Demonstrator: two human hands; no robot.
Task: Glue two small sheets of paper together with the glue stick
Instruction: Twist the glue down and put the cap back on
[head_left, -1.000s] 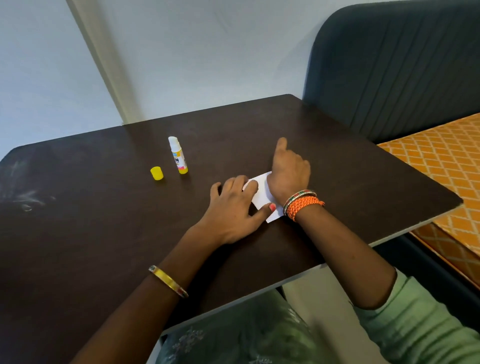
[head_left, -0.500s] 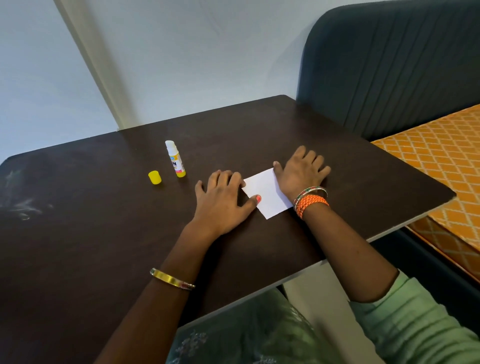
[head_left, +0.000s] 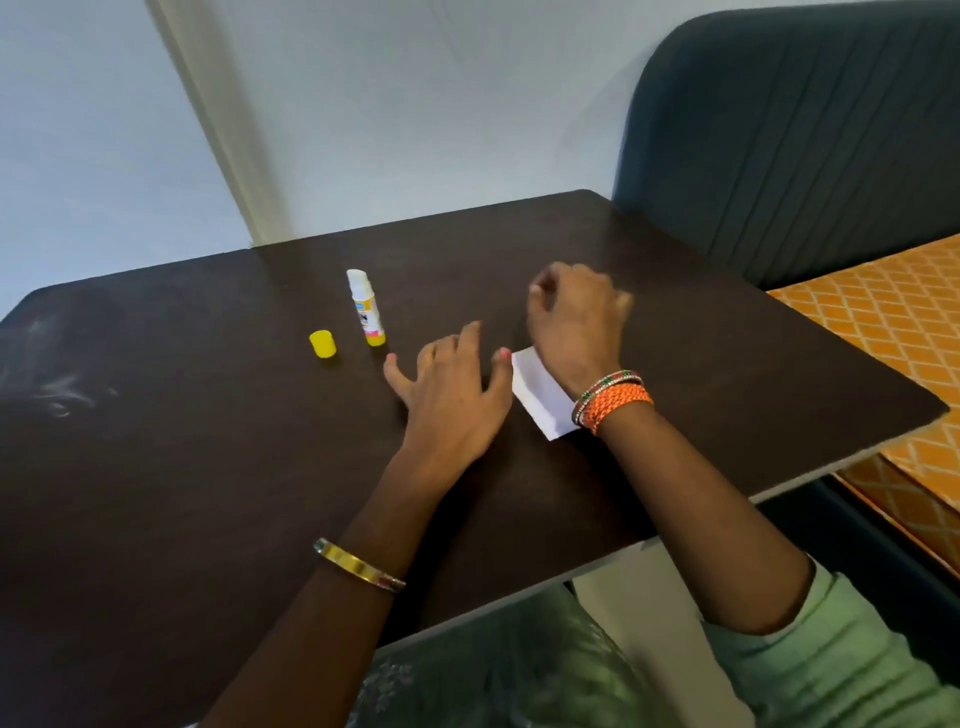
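A small white sheet of paper (head_left: 540, 397) lies flat on the dark table (head_left: 208, 467), partly hidden under my right wrist. Whether it is one sheet or two stacked I cannot tell. My right hand (head_left: 576, 322) hovers over its far end, blurred, with fingers curled and nothing seen in them. My left hand (head_left: 452, 395) lies just left of the paper, fingers spread, thumb tip at the sheet's edge. The uncapped glue stick (head_left: 366, 307) stands upright further left. Its yellow cap (head_left: 322, 344) sits beside it on the table.
A dark blue padded seat back (head_left: 789, 130) rises behind the table's right corner. An orange patterned cushion (head_left: 893, 332) lies to the right. The table's front edge runs close to my body.
My right hand lifted off the table and moved left over the paper, its fingers curling. My left hand slid slightly left, away from the sheet, and spread its fingers.
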